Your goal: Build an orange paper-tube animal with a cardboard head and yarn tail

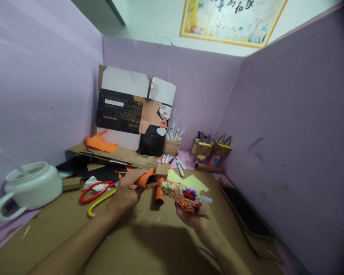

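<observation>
1. The work seems to be partway: orange covering is already on the cardboard tube (144, 180), its near end is open, and gluing appears to be in hand.
2. The left hand (129, 188) is curled closed around this tube, above the cardboard sheet (126, 244).
3. The right hand (192, 218) grips the floral hot-glue gun (176, 193), its nozzle beside the tube's open end; whether they touch, I cannot tell.

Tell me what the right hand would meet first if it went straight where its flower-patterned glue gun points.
Probably the open end of the orange cardboard tube in the left hand; the tip of the flower-patterned glue gun looks near it, though depth is unclear.
</observation>
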Motion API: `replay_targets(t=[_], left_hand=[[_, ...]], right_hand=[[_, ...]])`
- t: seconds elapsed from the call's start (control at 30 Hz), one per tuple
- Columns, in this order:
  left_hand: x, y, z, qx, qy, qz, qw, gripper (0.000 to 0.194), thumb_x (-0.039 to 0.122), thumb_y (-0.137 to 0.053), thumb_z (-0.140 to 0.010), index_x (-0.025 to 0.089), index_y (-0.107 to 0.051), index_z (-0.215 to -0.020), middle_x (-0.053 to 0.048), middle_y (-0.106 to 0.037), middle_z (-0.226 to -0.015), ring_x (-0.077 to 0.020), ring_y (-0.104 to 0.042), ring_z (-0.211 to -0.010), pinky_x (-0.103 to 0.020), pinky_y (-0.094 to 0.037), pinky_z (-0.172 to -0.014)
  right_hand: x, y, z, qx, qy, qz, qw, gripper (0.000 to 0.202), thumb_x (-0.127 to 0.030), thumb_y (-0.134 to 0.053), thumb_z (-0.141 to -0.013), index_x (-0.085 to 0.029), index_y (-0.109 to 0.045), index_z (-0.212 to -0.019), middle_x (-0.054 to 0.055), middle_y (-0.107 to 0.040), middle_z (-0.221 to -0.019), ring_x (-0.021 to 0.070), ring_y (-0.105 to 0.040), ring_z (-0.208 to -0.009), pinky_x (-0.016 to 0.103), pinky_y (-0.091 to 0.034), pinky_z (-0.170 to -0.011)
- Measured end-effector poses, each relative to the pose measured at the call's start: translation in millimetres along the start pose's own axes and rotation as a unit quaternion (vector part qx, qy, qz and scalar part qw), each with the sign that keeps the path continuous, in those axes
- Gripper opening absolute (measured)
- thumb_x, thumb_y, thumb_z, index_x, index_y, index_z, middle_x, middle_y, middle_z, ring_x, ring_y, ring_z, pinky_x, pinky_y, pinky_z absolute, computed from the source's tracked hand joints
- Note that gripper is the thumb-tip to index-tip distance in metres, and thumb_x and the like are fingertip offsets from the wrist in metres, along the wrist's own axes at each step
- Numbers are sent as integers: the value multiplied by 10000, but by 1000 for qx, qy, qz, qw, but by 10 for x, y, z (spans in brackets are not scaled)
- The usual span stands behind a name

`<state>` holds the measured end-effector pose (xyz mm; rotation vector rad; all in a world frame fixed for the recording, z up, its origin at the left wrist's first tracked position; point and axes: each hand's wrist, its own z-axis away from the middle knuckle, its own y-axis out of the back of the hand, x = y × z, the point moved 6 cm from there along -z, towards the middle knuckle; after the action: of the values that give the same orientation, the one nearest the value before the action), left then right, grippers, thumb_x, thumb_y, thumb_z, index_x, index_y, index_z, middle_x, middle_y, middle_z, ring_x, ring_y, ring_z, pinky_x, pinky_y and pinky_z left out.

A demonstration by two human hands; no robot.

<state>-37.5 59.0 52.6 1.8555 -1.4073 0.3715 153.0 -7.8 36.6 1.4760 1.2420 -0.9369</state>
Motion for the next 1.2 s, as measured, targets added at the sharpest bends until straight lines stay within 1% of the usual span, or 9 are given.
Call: replay_targets(t=[0.17,0.33,0.67,0.8,0.9,0.97,1.03,1.1,1.2], left_hand=[[-1,18,3,4,-14,-2,1000,249,148,-596,-744,181,-621,-990,-75,-659,-1014,-214,-602,-947,-342,-464,-844],[3,1,30,6,10,-7,1000,240,154,-590,-752,183,-626,-988,-78,-651,-1033,-217,-587,-979,-348,-452,-870],[6,-4,20,1,20,14,1000,229,177,-604,-756,182,-623,-984,-72,-648,-1014,-209,-587,-961,-334,-447,-866],[15,2,-3,-9,34,27,999,221,251,-615,-763,176,-626,-972,-75,-657,-994,-210,-601,-921,-316,-462,-821],[18,-13,-15,-25,44,38,998,233,296,-623,-759,180,-625,-961,-63,-660,-964,-197,-612,-862,-298,-468,-784],[5,-24,-20,-28,54,48,997,241,290,-628,-749,185,-624,-967,-60,-654,-980,-200,-606,-880,-293,-466,-784],[-21,-19,-25,-16,69,63,996,269,273,-638,-729,184,-621,-982,-61,-642,-1013,-207,-597,-911,-289,-467,-784],[-60,-1,-33,4,102,94,990,309,273,-647,-708,173,-615,-998,-54,-644,-970,-200,-602,-862,-278,-479,-739],[-79,55,-54,42,160,161,973,324,302,-667,-665,144,-621,-944,-23,-638,-808,-164,-593,-717,-248,-481,-648]], right_hand=[[-18,-53,20,-26,-49,-33,998,98,-255,-586,-614,-158,-582,-629,-18,-425,-568,112,-347,-546,233,-302,-497],[-30,-95,41,-60,-31,-59,996,72,-185,-568,-653,-170,-532,-593,-32,-432,-570,94,-333,-527,214,-285,-484],[-34,-78,37,-53,-14,-39,998,126,-146,-560,-654,-174,-527,-536,-42,-395,-516,98,-357,-517,210,-308,-487],[24,12,2,-5,-25,-36,999,35,-206,-613,-625,-173,-603,-618,-26,-468,-552,110,-383,-519,222,-312,-474],[14,128,-37,43,-17,-43,998,70,-225,-644,-609,-162,-620,-629,-18,-494,-549,107,-395,-503,219,-306,-455],[6,185,-65,59,-24,-54,997,116,-245,-650,-608,-148,-636,-670,-37,-455,-496,84,-351,-447,206,-267,-414],[30,227,-96,72,-42,-75,994,200,-286,-650,-621,-134,-647,-752,-64,-406,-438,62,-292,-387,193,-208,-369],[101,293,-134,109,-59,-111,986,252,-317,-667,-622,-133,-627,-790,-73,-423,-433,51,-282,-352,185,-187,-338],[316,465,-226,203,-79,-173,960,260,-273,-742,-561,-157,-566,-712,-67,-494,-531,49,-371,-382,172,-280,-338]])
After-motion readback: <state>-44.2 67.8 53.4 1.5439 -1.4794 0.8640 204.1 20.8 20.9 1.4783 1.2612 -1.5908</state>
